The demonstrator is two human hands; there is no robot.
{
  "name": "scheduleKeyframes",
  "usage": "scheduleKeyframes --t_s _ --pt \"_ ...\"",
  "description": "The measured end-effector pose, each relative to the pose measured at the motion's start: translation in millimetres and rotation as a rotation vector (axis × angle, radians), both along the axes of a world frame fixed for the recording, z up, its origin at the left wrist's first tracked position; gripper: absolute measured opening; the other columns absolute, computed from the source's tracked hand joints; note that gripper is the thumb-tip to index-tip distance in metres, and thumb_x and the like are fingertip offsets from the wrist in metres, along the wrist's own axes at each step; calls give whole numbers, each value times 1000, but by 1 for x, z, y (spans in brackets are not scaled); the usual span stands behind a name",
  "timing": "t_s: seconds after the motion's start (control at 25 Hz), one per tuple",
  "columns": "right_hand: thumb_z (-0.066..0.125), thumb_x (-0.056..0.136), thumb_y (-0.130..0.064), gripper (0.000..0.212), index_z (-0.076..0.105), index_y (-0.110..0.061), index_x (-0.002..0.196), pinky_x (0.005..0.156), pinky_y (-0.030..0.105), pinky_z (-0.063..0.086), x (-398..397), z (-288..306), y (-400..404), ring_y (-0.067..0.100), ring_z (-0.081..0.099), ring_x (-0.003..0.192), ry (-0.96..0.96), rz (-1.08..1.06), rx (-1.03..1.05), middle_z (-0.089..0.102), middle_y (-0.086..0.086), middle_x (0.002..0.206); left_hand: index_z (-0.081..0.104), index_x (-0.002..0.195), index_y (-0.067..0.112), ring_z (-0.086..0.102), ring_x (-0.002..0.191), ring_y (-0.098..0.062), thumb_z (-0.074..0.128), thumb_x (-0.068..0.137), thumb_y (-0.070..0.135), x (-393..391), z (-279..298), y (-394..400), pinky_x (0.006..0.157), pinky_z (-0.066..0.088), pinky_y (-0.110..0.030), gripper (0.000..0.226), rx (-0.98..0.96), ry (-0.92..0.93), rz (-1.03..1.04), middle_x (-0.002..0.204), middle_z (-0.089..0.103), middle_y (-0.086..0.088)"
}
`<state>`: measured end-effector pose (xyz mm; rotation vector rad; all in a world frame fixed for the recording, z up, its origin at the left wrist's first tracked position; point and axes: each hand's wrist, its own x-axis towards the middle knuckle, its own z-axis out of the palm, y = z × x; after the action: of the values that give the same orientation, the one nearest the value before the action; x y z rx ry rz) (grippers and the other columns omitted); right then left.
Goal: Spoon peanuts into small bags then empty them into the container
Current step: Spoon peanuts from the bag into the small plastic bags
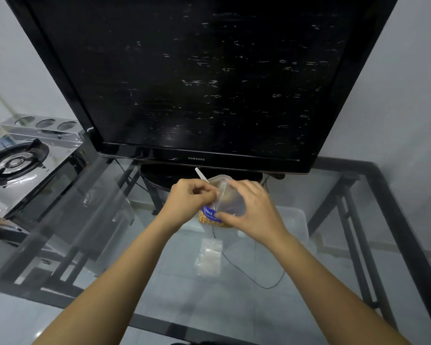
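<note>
Hands meet above the glass tabletop (234, 307): our left hand (189, 197) and right hand (249, 207) both pinch a small clear bag (228, 197) over the peanut packet (210, 217). At six o'clock of it lie spare bags (209, 255).

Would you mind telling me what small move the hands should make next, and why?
Probably pull the small clear bag open at its mouth: the left hand and right hand both pinch it above the peanut packet, while the white spoon lies unheld.
</note>
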<state>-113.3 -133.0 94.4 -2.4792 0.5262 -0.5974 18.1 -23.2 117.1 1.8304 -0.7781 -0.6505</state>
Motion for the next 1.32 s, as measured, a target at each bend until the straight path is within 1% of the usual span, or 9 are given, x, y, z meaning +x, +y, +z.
scheduleKeyframes --t_s 0.2,0.36,0.44,0.64,0.84,1.04,1.16,1.24,1.32 --pt "78 69 -33 44 61 -22 108 83 19 44 16 -15 -2 5 55 95 -144 -60 171 57 -16 98 71 91 15 63 65 -6 64 86 21 29 -20 -8 53 43 -10 10 -29 65 -106 76 69 -1" --pt "79 68 -37 54 58 -24 116 79 8 41 18 -30 -17 -3 52 99 -128 -183 348 57 -14 105 63 110 13 61 74 -9 63 85 38 67 -43 -33 68 50 -23 35 7 1 297 76 63 5" --pt "77 69 -38 56 55 -25 119 78 7 38 18 -38 -23 -1 51 102 -91 -236 421 56 -13 110 61 116 10 61 85 -14 63 84 42 84 -52 -46 78 50 -29 45 138 8 319 84 64 4" --pt "76 72 -38 53 54 -26 118 72 5 40 23 -51 -36 0 52 100 -13 -274 588 58 -12 109 67 97 14 58 74 -11 60 89 27 90 -58 -69 61 42 -20 17 147 -182 38 80 63 -2" --pt "75 71 -42 57 53 -22 120 71 5 41 25 -59 -42 3 54 102 48 -263 641 59 -9 113 69 93 9 62 75 -14 59 89 22 97 -60 -62 67 48 -25 17 148 -309 -94 79 68 -6" --pt "74 73 -39 55 53 -22 121 71 7 42 23 -62 -42 5 54 106 43 -257 695 59 -9 115 59 79 13 54 54 -8 55 92 20 105 -51 -63 52 41 -12 15 160 -494 -70 58 58 2" --pt "74 73 -39 56 53 -22 121 70 8 43 24 -62 -42 6 54 107 48 -266 696 59 -9 116 66 88 0 65 64 -18 55 91 17 99 -71 -64 69 57 -30 21 205 -156 -7 69 68 -10" --pt "74 72 -40 55 53 -22 120 71 8 43 25 -64 -43 6 55 106 57 -266 695 60 -9 115 67 89 0 64 62 -15 56 91 15 95 -82 -66 71 58 -29 19 173 132 133 70 66 -9" --pt "75 72 -41 55 55 -22 119 73 9 43 24 -66 -45 6 55 108 61 -262 694 61 -9 115 66 84 3 60 61 -13 57 91 16 97 -87 -68 71 56 -28 17 161 241 205 69 63 -8"
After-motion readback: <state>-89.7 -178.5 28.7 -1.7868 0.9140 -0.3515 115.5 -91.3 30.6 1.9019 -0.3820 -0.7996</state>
